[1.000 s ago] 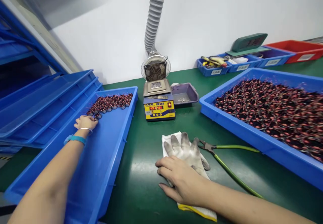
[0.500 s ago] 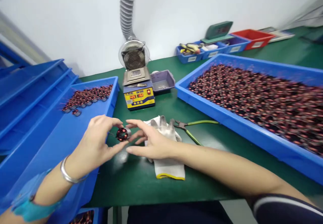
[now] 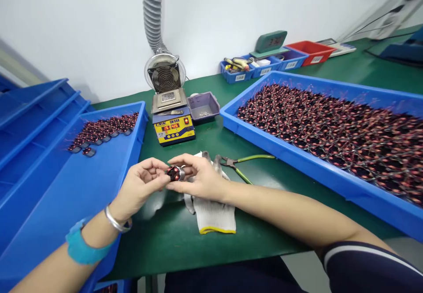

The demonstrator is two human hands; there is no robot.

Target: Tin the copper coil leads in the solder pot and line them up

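Note:
Between my two hands, above the green tabletop, is a small motor stator (image 3: pixel 175 173) with copper windings and a silvery outer ring. My right hand (image 3: pixel 198 176) grips its ring side with thumb and fingers. The thumb and fingertips of my left hand (image 3: pixel 145 180) are pinched together at its winding side, touching it or its wires; which one I cannot tell. Below my right hand lies a white work glove (image 3: pixel 216 218) with grey fingertips and a yellow cuff edge. Green-handled cutting pliers (image 3: pixel 233 162) rest open just beyond the glove.
A yellow solder pot (image 3: pixel 173 130) with fan and exhaust hose (image 3: pixel 152 15) stands ahead, beside a grey-purple bin (image 3: pixel 214 113). Left, a blue tray (image 3: pixel 109 163) holds several stators. Right, a large blue tray (image 3: pixel 254 134) is filled with them. Small blue bins and a red bin (image 3: pixel 310 51) line the wall.
My left fingers have closed in at the stator's winding side, and my right hand has closed round its ring. The stator has turned and shifted; the whole view has swung slightly right.

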